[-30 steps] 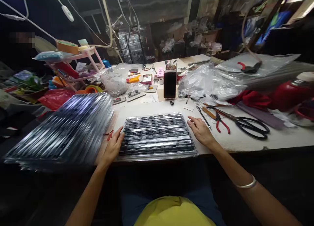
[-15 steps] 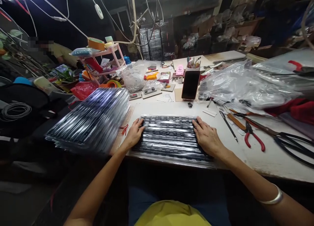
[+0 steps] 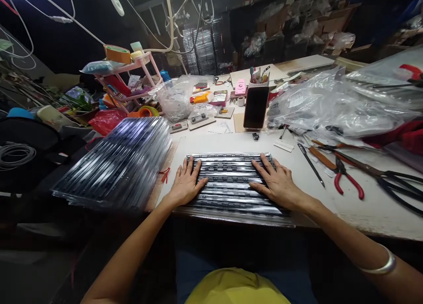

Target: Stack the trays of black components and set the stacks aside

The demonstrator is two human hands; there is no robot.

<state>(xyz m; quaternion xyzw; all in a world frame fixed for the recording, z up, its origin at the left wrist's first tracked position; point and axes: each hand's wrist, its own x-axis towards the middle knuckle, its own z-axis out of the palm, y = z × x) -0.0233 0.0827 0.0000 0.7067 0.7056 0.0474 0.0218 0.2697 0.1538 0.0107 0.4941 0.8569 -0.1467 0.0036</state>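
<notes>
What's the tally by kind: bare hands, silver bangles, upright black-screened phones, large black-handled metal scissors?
Bare hands (left hand, right hand), on the black-striped clear plastic tray: 2
Silver bangle: 1
Upright phone: 1
Black-handled scissors: 1
Total: 5

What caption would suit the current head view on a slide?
Left hand and right hand rest spread on a dark-striped plastic tray, beside a stack of similar trays.

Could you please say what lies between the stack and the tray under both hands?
The head view shows tabletop, a small red strip and part of the left hand.
</notes>
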